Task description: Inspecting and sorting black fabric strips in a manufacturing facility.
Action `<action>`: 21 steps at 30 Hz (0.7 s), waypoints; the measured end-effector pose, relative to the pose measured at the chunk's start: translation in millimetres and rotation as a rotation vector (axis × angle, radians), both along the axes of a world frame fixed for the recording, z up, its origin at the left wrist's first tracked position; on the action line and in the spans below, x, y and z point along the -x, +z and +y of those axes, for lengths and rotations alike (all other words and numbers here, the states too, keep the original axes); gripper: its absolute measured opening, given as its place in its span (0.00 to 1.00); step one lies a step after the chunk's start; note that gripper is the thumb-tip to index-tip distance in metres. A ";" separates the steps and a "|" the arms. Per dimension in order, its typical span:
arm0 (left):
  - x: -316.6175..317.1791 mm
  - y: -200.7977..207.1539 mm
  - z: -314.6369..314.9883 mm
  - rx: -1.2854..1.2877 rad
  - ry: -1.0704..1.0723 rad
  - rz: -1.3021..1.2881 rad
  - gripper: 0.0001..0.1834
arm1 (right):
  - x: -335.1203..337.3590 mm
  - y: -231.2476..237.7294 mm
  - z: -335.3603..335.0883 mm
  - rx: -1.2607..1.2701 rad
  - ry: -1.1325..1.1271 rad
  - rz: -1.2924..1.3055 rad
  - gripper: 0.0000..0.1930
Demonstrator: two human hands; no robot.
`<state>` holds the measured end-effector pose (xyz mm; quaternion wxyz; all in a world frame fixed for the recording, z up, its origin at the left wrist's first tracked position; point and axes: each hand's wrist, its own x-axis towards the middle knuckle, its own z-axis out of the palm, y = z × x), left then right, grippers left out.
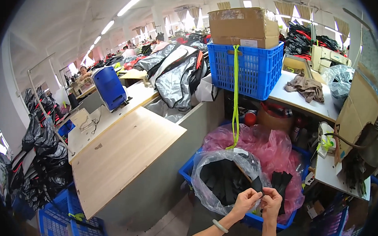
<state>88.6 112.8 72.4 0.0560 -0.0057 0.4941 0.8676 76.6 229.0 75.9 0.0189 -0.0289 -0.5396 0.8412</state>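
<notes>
My left hand (247,201) and my right hand (271,202) are close together over the right rim of an opened clear plastic bag (201,196). Fingers of both hands are pinched on a small black fabric strip (256,184), which stands up between them; its lower part is hidden by the fingers. Inside the bag lies a heap of similar black strips (221,181). Just right of my hands, more black strips (282,180) rest on a pink plastic bag (292,165). Both bags sit in a low blue crate (184,172).
A blue crate (246,69) topped by a cardboard box (242,28) stands ahead, a yellow-green strap (236,93) hanging from it. At left is a wooden tabletop (126,158); blue crates (74,224) stand below it. A white table (297,92) with a sewing machine (330,57) is at right.
</notes>
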 end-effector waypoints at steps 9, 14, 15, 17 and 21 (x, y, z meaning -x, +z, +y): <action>2.1 9.0 -3.8 -0.195 -0.140 -0.171 0.15 | 0.6 -20.0 8.9 0.705 0.299 -0.148 0.15; 1.3 7.1 -5.9 -0.286 -0.181 -0.267 0.14 | 4.2 -8.6 -7.3 0.581 0.130 -0.133 0.10; 1.9 6.4 -3.1 -0.260 -0.159 -0.273 0.14 | 8.9 -15.1 5.6 0.427 0.163 -0.062 0.04; 5.4 6.1 2.9 -0.234 -0.124 -0.242 0.15 | 6.1 -3.9 15.5 0.413 0.235 -0.047 0.04; 8.6 4.1 -2.1 -0.261 -0.120 -0.199 0.15 | 5.1 -2.2 4.8 0.706 0.128 -0.336 0.11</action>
